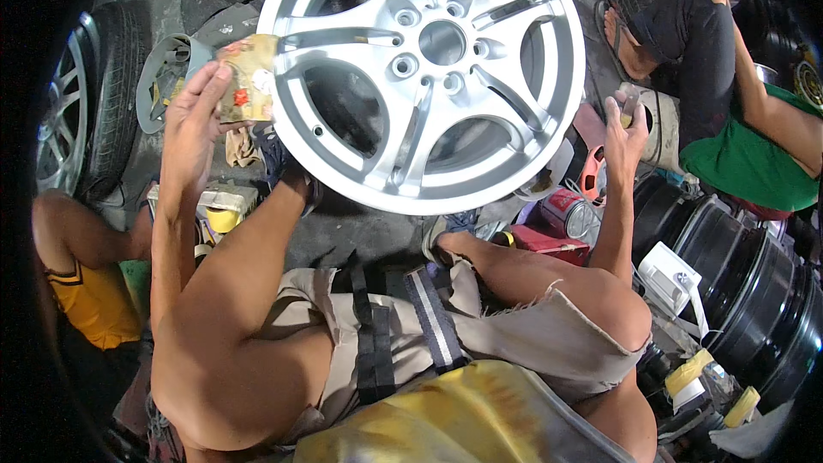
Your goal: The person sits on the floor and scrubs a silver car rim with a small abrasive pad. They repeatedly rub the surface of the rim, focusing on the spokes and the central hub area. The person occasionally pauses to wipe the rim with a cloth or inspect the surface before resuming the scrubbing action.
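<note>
Before you is a large silver-painted metal wheel with five paired spokes (422,67); it is face up, in front of your knees, above the dark grey floor (364,244). What supports it from below, I cannot see. Your left grip (199,107) is grasping a yellowish-brown, stained flat sheet with red and white spots (251,108), the thumb on its near face. This sheet overlaps the left edge of the wheel in the view, but whether it touches the metal I cannot tell. Your right grip (627,127) is closed around a small greyish-brown object (630,105), just beside the right side of the wheel; its exact kind is too small to tell.

Left of your left grip there is a grey plastic container with an open top (153,111), and farther left stands a silver wheel with black tyre (113,99). Below your right grip lies a red and silver cylindrical can (561,208). At your right side are glossy black round rims in a row (741,261), with a white box-shaped device (669,277) near them. One person in green clothing (754,154) sits at the right, and another in yellow shorts (96,309) at the left.
</note>
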Action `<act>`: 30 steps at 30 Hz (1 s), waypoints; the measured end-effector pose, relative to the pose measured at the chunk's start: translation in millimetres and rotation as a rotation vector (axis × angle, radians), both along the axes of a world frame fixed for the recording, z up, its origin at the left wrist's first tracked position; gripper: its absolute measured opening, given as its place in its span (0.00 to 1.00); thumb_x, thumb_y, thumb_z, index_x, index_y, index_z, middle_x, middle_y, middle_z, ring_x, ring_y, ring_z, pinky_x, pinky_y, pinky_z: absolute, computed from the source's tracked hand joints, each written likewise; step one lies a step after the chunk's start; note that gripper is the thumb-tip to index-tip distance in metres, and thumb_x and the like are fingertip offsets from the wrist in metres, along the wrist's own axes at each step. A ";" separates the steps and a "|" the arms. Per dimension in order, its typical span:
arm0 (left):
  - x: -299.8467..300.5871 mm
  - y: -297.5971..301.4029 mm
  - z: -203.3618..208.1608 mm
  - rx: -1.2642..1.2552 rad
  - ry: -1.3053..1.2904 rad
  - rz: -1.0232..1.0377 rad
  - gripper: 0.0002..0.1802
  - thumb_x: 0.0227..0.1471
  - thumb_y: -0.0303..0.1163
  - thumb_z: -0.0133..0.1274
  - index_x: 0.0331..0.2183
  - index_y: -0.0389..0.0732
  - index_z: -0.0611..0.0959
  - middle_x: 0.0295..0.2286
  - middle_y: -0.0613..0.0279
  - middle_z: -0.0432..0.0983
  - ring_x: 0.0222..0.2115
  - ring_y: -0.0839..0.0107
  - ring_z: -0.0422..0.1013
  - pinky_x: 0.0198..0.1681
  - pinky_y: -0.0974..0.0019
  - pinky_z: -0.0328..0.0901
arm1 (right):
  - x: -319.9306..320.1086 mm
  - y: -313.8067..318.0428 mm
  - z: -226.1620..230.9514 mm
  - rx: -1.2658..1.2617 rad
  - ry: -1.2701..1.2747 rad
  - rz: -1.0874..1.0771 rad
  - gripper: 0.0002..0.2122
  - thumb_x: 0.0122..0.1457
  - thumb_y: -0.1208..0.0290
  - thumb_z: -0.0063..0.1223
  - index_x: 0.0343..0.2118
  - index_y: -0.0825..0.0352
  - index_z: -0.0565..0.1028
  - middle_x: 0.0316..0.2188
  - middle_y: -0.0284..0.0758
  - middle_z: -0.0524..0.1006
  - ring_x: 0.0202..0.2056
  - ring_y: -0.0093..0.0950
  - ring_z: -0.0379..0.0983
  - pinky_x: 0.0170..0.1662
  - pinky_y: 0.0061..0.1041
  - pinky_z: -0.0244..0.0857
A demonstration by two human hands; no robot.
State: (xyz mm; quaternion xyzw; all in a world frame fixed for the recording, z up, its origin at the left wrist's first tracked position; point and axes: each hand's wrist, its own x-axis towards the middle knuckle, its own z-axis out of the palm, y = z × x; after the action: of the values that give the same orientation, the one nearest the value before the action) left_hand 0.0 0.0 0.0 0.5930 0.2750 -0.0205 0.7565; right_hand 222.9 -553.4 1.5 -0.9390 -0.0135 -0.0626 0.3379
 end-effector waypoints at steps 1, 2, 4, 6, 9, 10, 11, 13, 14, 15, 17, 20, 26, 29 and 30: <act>-0.7 4.0 -3.3 -0.007 -0.001 0.042 0.20 0.67 0.38 0.51 0.54 0.36 0.76 0.45 0.60 0.81 0.41 0.71 0.80 0.43 0.65 0.77 | -3.4 0.3 2.9 -0.001 0.009 -0.017 0.14 0.63 0.67 0.61 0.48 0.71 0.78 0.38 0.38 0.80 0.39 0.25 0.75 0.47 0.26 0.68; -2.3 2.4 -3.9 -0.019 0.007 0.083 0.20 0.67 0.38 0.50 0.54 0.36 0.76 0.45 0.60 0.81 0.41 0.71 0.80 0.43 0.65 0.77 | -6.5 -1.1 5.1 -0.002 0.017 -0.035 0.14 0.63 0.67 0.61 0.47 0.71 0.78 0.37 0.37 0.80 0.39 0.25 0.75 0.46 0.26 0.69; -6.6 -1.0 -8.4 -0.062 0.017 0.175 0.19 0.68 0.38 0.49 0.54 0.36 0.76 0.45 0.60 0.81 0.41 0.70 0.80 0.44 0.64 0.77 | -11.9 -5.8 4.8 -0.026 0.019 -0.035 0.14 0.63 0.67 0.61 0.47 0.71 0.78 0.36 0.36 0.80 0.38 0.24 0.75 0.46 0.26 0.69; -12.4 -8.9 -8.5 -0.116 0.011 0.209 0.19 0.68 0.37 0.48 0.55 0.36 0.75 0.46 0.59 0.80 0.42 0.68 0.80 0.45 0.63 0.77 | -14.5 -15.1 2.2 -0.028 0.022 -0.026 0.13 0.64 0.67 0.60 0.46 0.71 0.78 0.36 0.36 0.80 0.39 0.23 0.74 0.46 0.26 0.69; -21.6 -16.5 -8.8 -0.156 0.023 0.236 0.19 0.68 0.35 0.47 0.56 0.35 0.73 0.49 0.56 0.79 0.44 0.63 0.80 0.48 0.59 0.76 | -18.5 -25.0 2.1 -0.022 0.052 -0.014 0.14 0.64 0.67 0.60 0.47 0.71 0.78 0.36 0.34 0.80 0.39 0.22 0.73 0.46 0.25 0.68; -23.0 -21.6 -3.3 -0.158 0.038 0.229 0.19 0.68 0.35 0.47 0.56 0.35 0.73 0.49 0.56 0.79 0.45 0.63 0.80 0.49 0.59 0.75 | -20.9 -22.8 2.4 -0.024 0.067 -0.016 0.14 0.65 0.67 0.60 0.47 0.71 0.77 0.36 0.35 0.80 0.39 0.22 0.73 0.46 0.25 0.68; -26.8 -22.4 0.5 -0.158 0.049 0.224 0.20 0.68 0.35 0.47 0.56 0.35 0.73 0.49 0.56 0.79 0.45 0.62 0.80 0.50 0.58 0.75 | -24.2 -20.3 1.4 -0.025 0.082 -0.018 0.14 0.65 0.66 0.59 0.47 0.71 0.77 0.36 0.35 0.79 0.39 0.22 0.73 0.46 0.25 0.68; -30.0 -23.2 0.8 -0.166 0.067 0.207 0.20 0.68 0.36 0.47 0.56 0.35 0.73 0.49 0.57 0.78 0.45 0.61 0.79 0.52 0.57 0.74 | -25.5 -24.0 -1.9 0.013 0.083 -0.012 0.15 0.65 0.65 0.59 0.48 0.71 0.77 0.36 0.35 0.79 0.39 0.23 0.73 0.46 0.25 0.68; -33.3 -23.0 -0.7 -0.167 0.078 0.202 0.20 0.68 0.36 0.47 0.56 0.35 0.73 0.49 0.57 0.78 0.45 0.61 0.79 0.51 0.56 0.74 | -25.8 -24.7 -4.1 0.034 0.084 -0.007 0.15 0.65 0.65 0.59 0.48 0.71 0.77 0.36 0.36 0.79 0.39 0.23 0.73 0.46 0.25 0.68; -33.2 -24.4 -2.7 -0.171 0.088 0.190 0.20 0.68 0.36 0.47 0.56 0.35 0.73 0.49 0.58 0.78 0.46 0.60 0.79 0.51 0.56 0.74 | -28.4 -25.8 -2.6 0.033 0.074 -0.004 0.16 0.65 0.64 0.59 0.48 0.71 0.77 0.36 0.36 0.79 0.39 0.23 0.73 0.46 0.25 0.68; -32.7 -27.6 -4.6 -0.152 0.086 0.211 0.20 0.68 0.37 0.48 0.55 0.35 0.74 0.49 0.57 0.78 0.46 0.59 0.79 0.52 0.55 0.72 | -32.4 -28.7 3.8 0.030 0.053 0.002 0.16 0.65 0.63 0.59 0.49 0.71 0.77 0.37 0.36 0.79 0.40 0.23 0.72 0.46 0.26 0.68; -36.9 -17.7 -10.4 -0.156 0.086 0.222 0.18 0.68 0.36 0.47 0.53 0.35 0.75 0.48 0.59 0.78 0.47 0.59 0.78 0.55 0.52 0.71 | -41.5 -36.2 11.8 0.035 0.061 -0.014 0.17 0.64 0.62 0.59 0.49 0.71 0.77 0.38 0.37 0.80 0.40 0.25 0.73 0.47 0.26 0.68; -49.9 -4.7 -1.9 -0.157 0.033 0.256 0.17 0.67 0.33 0.48 0.50 0.31 0.75 0.47 0.55 0.77 0.49 0.55 0.77 0.60 0.47 0.69 | -59.2 -54.2 17.6 0.082 0.040 0.000 0.15 0.65 0.65 0.60 0.49 0.69 0.78 0.40 0.37 0.81 0.43 0.25 0.75 0.49 0.27 0.68; -45.8 -8.2 -6.5 -0.170 0.049 0.283 0.19 0.66 0.32 0.48 0.52 0.28 0.73 0.49 0.50 0.77 0.50 0.53 0.76 0.60 0.47 0.69 | -73.1 -65.6 20.2 0.068 0.049 -0.031 0.15 0.65 0.66 0.59 0.50 0.70 0.78 0.41 0.36 0.81 0.43 0.24 0.74 0.51 0.25 0.66; -45.2 -8.5 -3.6 -0.162 0.046 0.282 0.20 0.66 0.32 0.48 0.53 0.28 0.73 0.49 0.49 0.76 0.49 0.52 0.76 0.60 0.47 0.69 | -75.9 -66.8 20.4 0.099 0.046 -0.026 0.15 0.65 0.66 0.59 0.50 0.70 0.78 0.41 0.36 0.81 0.43 0.24 0.74 0.51 0.25 0.66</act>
State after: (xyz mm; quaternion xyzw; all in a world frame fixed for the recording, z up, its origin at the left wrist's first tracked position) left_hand -45.2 -8.5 -3.6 0.4850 0.3702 0.0499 0.7907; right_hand 147.0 -620.2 21.9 -0.9224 0.0095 -0.0458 0.3834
